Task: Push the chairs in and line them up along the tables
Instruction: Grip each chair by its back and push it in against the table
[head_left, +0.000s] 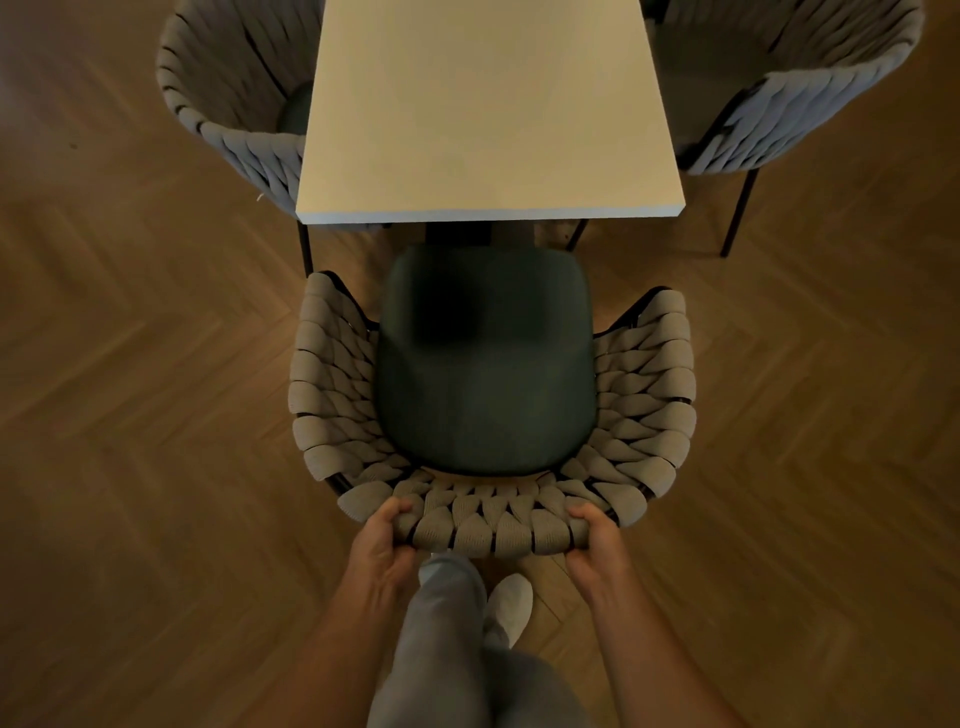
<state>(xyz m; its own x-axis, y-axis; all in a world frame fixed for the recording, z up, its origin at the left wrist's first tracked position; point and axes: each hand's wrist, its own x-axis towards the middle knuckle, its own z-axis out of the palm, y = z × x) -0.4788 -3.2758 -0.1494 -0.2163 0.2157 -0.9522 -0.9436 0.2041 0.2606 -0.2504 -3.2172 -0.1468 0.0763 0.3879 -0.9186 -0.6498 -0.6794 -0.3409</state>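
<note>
- both grips, left (382, 540) and right (597, 543), clasp the chair (485, 364) back rim.
- chair sits ahead of them, seat just short of the worktop (488, 119).
- step: pushing in; next, likely a straight, even shove.

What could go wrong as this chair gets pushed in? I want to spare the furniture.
1. The woven armrests spread about as wide as the white table; if they sit as high as its edge, they might knock it.
2. Both side chairs, left and right, crowd the table's corners, so a crooked push may clip their legs.
3. The left hand and right hand grip only the backrest rim; the chair could tip or scrape the wooden floor.
</note>
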